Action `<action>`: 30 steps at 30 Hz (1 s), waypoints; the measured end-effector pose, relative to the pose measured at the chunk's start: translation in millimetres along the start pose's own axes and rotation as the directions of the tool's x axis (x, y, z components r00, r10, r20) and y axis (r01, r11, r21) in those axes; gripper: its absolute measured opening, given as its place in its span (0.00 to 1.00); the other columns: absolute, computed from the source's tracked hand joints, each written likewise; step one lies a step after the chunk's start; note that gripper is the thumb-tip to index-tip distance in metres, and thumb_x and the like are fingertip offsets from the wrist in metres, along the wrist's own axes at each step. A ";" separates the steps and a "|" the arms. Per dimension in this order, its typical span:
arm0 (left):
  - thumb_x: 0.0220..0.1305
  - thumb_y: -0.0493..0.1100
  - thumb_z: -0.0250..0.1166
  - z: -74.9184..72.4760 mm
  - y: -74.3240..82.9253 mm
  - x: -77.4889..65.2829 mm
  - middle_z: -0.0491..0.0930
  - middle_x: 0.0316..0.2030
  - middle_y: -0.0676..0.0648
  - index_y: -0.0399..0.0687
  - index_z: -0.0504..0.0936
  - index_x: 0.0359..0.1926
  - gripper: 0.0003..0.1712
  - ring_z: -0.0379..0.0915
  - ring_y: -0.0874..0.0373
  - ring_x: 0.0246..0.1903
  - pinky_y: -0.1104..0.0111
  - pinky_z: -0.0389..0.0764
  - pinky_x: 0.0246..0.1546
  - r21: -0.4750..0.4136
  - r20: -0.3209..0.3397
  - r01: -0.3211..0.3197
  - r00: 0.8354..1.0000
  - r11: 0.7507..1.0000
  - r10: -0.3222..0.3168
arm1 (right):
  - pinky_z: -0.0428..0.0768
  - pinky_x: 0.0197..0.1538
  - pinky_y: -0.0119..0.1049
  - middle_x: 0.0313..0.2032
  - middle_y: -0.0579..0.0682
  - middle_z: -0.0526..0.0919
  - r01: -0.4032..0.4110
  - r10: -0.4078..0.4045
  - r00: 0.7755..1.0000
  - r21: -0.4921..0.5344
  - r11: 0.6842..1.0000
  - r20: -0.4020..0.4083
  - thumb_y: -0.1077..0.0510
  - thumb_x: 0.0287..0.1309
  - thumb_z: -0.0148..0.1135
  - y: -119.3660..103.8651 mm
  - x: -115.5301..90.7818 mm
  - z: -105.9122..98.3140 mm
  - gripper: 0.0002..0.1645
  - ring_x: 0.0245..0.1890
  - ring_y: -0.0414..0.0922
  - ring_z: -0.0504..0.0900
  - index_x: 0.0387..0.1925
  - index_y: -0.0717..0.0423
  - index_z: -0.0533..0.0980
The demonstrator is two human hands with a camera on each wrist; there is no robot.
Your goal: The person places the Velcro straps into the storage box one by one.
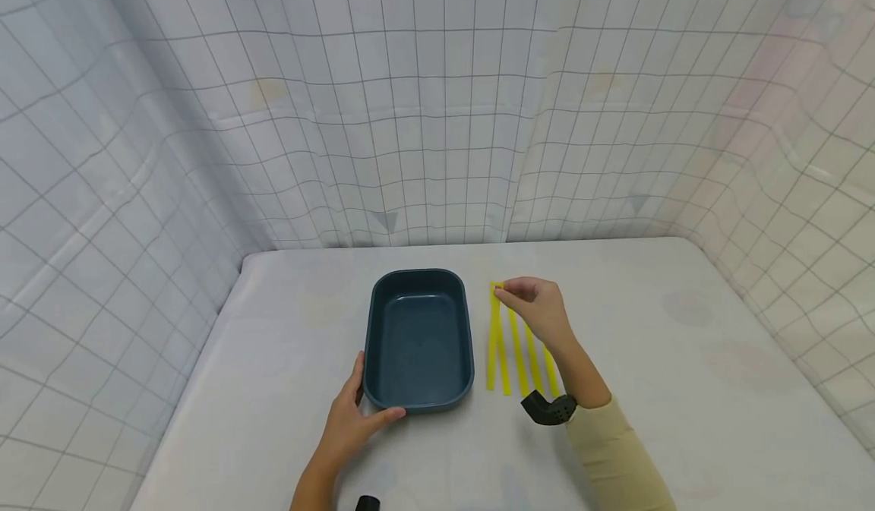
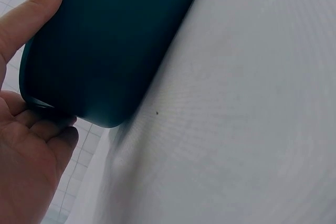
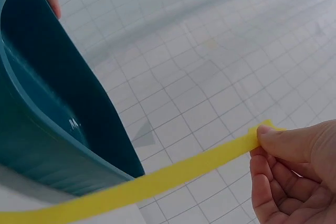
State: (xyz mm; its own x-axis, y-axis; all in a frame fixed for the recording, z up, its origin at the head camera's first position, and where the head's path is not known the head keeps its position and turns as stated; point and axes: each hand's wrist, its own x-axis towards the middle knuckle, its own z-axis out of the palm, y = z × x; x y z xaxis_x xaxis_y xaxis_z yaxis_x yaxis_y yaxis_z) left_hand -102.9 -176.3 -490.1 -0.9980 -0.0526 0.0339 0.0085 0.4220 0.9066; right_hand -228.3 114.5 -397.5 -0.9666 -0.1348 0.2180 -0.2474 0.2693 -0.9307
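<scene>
A dark teal rectangular tub (image 1: 418, 408) stands on the white table, its inside bare. My left hand (image 1: 349, 420) holds its near left corner, thumb along the near side and fingers along the left side. In the left wrist view the thumb (image 2: 31, 19) and curled fingers lie against the tub's wall (image 2: 110, 51). To the right of the tub, several narrow yellow strips (image 1: 518, 351) lie roughly side by side. My right hand (image 1: 536, 306) pinches the far end of one yellow strip (image 3: 173, 177) between thumb and fingers, and that end is raised in the right wrist view.
White grid-patterned curtains (image 1: 444, 116) hang behind the table and along both sides. The white table (image 1: 683, 359) extends well to the right and left of the tub. A black wrist-worn device (image 1: 549, 408) sits at my right wrist, above the strips' near ends.
</scene>
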 end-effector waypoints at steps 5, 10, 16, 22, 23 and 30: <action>0.41 0.52 0.76 0.1 0.7 -0.4 0.44 0.69 0.40 0.38 0.43 0.71 0.65 0.43 0.46 0.67 0.59 0.56 0.61 0.002 -0.002 -0.003 1.000 1.000 0.003 | 0.78 0.41 0.31 0.33 0.54 0.83 -0.004 0.004 1.000 0.006 1.000 0.023 0.56 0.52 0.67 -5.5 -2.7 -0.8 0.15 0.34 0.45 0.80 0.35 0.66 0.80; 0.41 0.53 0.76 -0.1 1.6 -1.3 0.45 0.69 0.40 0.39 0.43 0.71 0.65 0.43 0.46 0.67 0.59 0.56 0.61 0.001 0.001 0.012 1.000 1.000 -0.012 | 0.79 0.39 0.31 0.32 0.54 0.83 0.061 -0.061 0.998 0.052 0.997 0.009 0.58 0.52 0.67 -21.5 -6.5 -3.6 0.14 0.32 0.45 0.80 0.34 0.67 0.80; 0.42 0.54 0.75 -0.2 3.3 -1.7 0.45 0.69 0.39 0.40 0.42 0.71 0.65 0.44 0.45 0.67 0.57 0.56 0.61 0.018 0.007 0.023 1.000 1.000 -0.024 | 0.79 0.36 0.30 0.31 0.56 0.82 0.118 -0.117 0.993 0.109 0.987 -0.012 0.61 0.51 0.67 -42.6 -6.2 -8.4 0.11 0.31 0.48 0.80 0.34 0.68 0.80; 0.41 0.53 0.76 -0.5 3.1 -2.2 0.45 0.69 0.39 0.40 0.43 0.71 0.65 0.44 0.46 0.67 0.57 0.57 0.61 0.024 0.003 0.031 1.000 0.999 -0.031 | 0.80 0.37 0.31 0.30 0.55 0.82 0.156 -0.156 0.988 0.132 0.979 -0.010 0.64 0.52 0.66 -61.3 -5.6 -6.5 0.10 0.31 0.49 0.80 0.33 0.69 0.80; 0.42 0.52 0.76 -0.6 2.9 -2.2 0.45 0.69 0.40 0.39 0.43 0.71 0.65 0.44 0.46 0.67 0.57 0.57 0.61 0.025 0.002 0.030 1.000 0.999 -0.030 | 0.80 0.38 0.31 0.30 0.53 0.83 0.167 -0.167 0.986 0.139 0.976 -0.012 0.63 0.52 0.66 -61.6 -4.4 -5.6 0.10 0.31 0.47 0.80 0.33 0.69 0.80; 0.40 0.53 0.76 -1.1 1.8 -2.0 0.45 0.69 0.41 0.41 0.42 0.71 0.66 0.44 0.47 0.67 0.58 0.57 0.61 0.019 0.001 0.028 1.000 0.999 -0.028 | 0.80 0.36 0.32 0.29 0.49 0.83 0.205 -0.208 0.978 0.185 0.961 -0.005 0.62 0.51 0.67 -64.8 2.1 2.0 0.10 0.30 0.46 0.80 0.33 0.66 0.80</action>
State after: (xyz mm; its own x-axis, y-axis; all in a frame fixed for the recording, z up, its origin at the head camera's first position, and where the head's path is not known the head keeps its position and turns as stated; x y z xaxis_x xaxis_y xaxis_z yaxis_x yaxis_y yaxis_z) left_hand -100.8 -176.4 -488.0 -0.9980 -0.0631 0.0083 -0.0202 0.4374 0.8991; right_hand -214.2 94.9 -337.3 -0.8943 -0.1830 0.4084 -0.4240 0.0545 -0.9040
